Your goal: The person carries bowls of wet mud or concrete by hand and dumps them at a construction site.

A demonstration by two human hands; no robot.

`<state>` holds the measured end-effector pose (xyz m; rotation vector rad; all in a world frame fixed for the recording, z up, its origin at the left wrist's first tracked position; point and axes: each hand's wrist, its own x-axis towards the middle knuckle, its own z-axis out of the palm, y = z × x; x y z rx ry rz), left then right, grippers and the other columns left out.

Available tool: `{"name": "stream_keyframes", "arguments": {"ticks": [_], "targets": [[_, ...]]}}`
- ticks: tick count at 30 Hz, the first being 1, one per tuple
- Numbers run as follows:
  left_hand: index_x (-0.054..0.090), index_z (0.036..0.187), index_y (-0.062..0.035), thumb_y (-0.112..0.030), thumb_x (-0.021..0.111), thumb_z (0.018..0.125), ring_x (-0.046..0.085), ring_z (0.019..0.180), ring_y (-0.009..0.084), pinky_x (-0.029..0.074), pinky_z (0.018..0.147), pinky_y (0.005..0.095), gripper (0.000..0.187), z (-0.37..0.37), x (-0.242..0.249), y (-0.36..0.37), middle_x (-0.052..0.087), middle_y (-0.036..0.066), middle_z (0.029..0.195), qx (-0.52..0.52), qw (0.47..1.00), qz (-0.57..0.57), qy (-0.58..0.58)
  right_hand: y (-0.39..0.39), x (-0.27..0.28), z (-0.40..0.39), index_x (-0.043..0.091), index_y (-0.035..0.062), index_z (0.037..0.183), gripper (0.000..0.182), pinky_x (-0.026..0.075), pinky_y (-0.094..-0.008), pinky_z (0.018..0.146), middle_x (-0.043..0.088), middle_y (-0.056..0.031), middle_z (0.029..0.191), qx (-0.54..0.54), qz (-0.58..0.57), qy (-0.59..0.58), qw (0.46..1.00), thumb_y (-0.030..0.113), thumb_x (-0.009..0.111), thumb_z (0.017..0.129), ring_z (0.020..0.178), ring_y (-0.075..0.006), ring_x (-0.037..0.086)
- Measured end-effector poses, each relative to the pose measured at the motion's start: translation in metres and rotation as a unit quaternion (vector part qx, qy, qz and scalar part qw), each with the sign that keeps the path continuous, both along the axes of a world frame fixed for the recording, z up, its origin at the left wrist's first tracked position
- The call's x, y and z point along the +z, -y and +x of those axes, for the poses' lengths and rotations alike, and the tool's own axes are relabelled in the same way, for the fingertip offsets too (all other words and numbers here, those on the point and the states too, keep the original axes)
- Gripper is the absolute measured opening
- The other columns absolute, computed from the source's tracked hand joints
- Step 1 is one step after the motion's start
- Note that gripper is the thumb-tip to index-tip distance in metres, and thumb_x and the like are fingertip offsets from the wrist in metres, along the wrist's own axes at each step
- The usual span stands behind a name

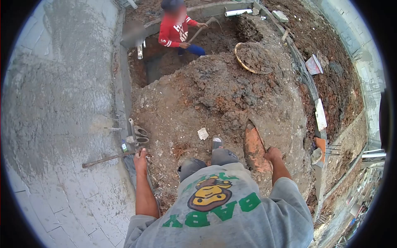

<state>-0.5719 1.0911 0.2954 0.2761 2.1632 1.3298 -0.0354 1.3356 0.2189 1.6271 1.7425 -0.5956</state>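
My left hand is closed at the right end of a long, thin handle, which reaches left over the low wall onto the grey floor. Just beyond that hand are a metal tool head and a pair of slippers. On the other side, my right hand grips the edge of an orange, mud-smeared pan, tilted on the soil with its narrow end pointing away. My feet are on the soil, between the two hands.
Ahead, a person in a red top stands in a pit holding a hoe. A soil-filled basket rests on the dirt mound. A white bucket lies beyond the right-hand wall. Rebar juts out at right.
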Motion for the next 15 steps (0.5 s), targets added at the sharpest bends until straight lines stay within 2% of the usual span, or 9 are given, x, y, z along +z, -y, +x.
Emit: {"name": "stream_keyframes", "arguments": {"ticks": [2,4,6,8,10,11,12,13,15], "targets": [[0.054,0.099,0.0019,-0.026,0.054,0.083,0.051,0.073,0.0135,0.039,0.067,0.0267,0.032,-0.010,-0.007,-0.002,0.057,0.004,0.079,-0.004,0.999,-0.038,0.004,-0.020,0.005,-0.026,0.062,0.0040,0.098,0.040,0.047,-0.0361,0.081,0.059,-0.0150,0.104,-0.002,-0.007,0.002,1.000,0.033,0.057,0.070,0.098,-0.0276,0.057],[0.055,0.097,0.0027,-0.024,0.055,0.081,0.052,0.074,0.0140,0.040,0.067,0.0275,0.031,-0.024,-0.040,0.014,0.057,0.004,0.080,-0.024,0.992,-0.126,0.018,-0.035,0.011,-0.049,0.063,0.0040,0.097,0.039,0.047,-0.0360,0.081,0.060,-0.0151,0.104,-0.020,0.009,-0.003,1.000,0.031,0.057,0.070,0.097,-0.0275,0.057],[0.056,0.096,0.0035,-0.025,0.055,0.080,0.054,0.075,0.0141,0.041,0.066,0.0283,0.032,-0.025,-0.064,0.033,0.058,0.006,0.080,-0.016,0.986,-0.151,0.067,-0.051,0.019,-0.071,0.063,0.0040,0.095,0.038,0.048,-0.0360,0.080,0.060,-0.0153,0.103,-0.040,0.024,-0.007,0.999,0.030,0.057,0.069,0.097,-0.0273,0.058],[0.055,0.100,0.0054,-0.028,0.058,0.078,0.055,0.074,0.0175,0.042,0.064,0.0299,0.040,-0.047,-0.126,0.074,0.060,0.009,0.082,-0.008,0.972,-0.224,0.066,-0.067,0.030,-0.092,0.064,0.0040,0.093,0.035,0.048,-0.0362,0.079,0.060,-0.0160,0.101,-0.068,0.037,-0.029,0.997,0.028,0.056,0.069,0.095,-0.0273,0.058],[0.053,0.107,0.0067,-0.031,0.060,0.075,0.056,0.080,0.0216,0.045,0.065,0.0336,0.050,-0.051,-0.109,0.061,0.061,0.012,0.090,0.011,0.946,-0.288,0.145,-0.088,0.014,-0.107,0.064,0.0041,0.092,0.034,0.048,-0.0363,0.078,0.061,-0.0161,0.101,-0.066,0.055,-0.034,0.996,0.027,0.055,0.068,0.094,-0.0276,0.059],[0.051,0.109,0.0075,-0.031,0.061,0.075,0.056,0.082,0.0234,0.045,0.066,0.0350,0.053,-0.082,-0.137,0.077,0.061,0.013,0.092,-0.154,0.916,-0.361,0.080,-0.099,0.008,-0.114,0.064,0.0042,0.092,0.033,0.048,-0.0365,0.077,0.061,-0.0162,0.100,-0.053,0.071,-0.036,0.995,0.026,0.055,0.068,0.093,-0.0279,0.059],[0.049,0.111,0.0084,-0.032,0.062,0.074,0.056,0.083,0.0253,0.046,0.067,0.0365,0.056,-0.117,-0.165,0.081,0.060,0.014,0.094,-0.315,0.851,-0.420,0.010,-0.111,0.009,-0.127,0.064,0.0042,0.092,0.033,0.048,-0.0365,0.077,0.061,-0.0162,0.100,-0.074,0.074,-0.031,0.994,0.026,0.055,0.068,0.093,-0.0279,0.059],[0.049,0.111,0.0084,-0.032,0.062,0.074,0.056,0.083,0.0253,0.046,0.067,0.0365,0.056,-0.139,-0.168,0.055,0.060,0.014,0.094,-0.335,0.844,-0.419,0.006,-0.126,0.010,-0.145,0.064,0.0043,0.091,0.033,0.048,-0.0364,0.077,0.061,-0.0161,0.100,-0.083,0.075,-0.030,0.993,0.025,0.055,0.068,0.093,-0.0279,0.059],[0.050,0.110,0.0080,-0.029,0.062,0.074,0.056,0.078,0.0251,0.045,0.066,0.0364,0.053,-0.182,-0.165,-0.012,0.060,0.013,0.091,-0.275,0.885,-0.373,0.035,-0.159,0.010,-0.174,0.065,0.0044,0.091,0.032,0.048,-0.0364,0.077,0.061,-0.0160,0.099,-0.107,0.081,-0.024,0.991,0.024,0.055,0.068,0.093,-0.0279,0.059]]}}
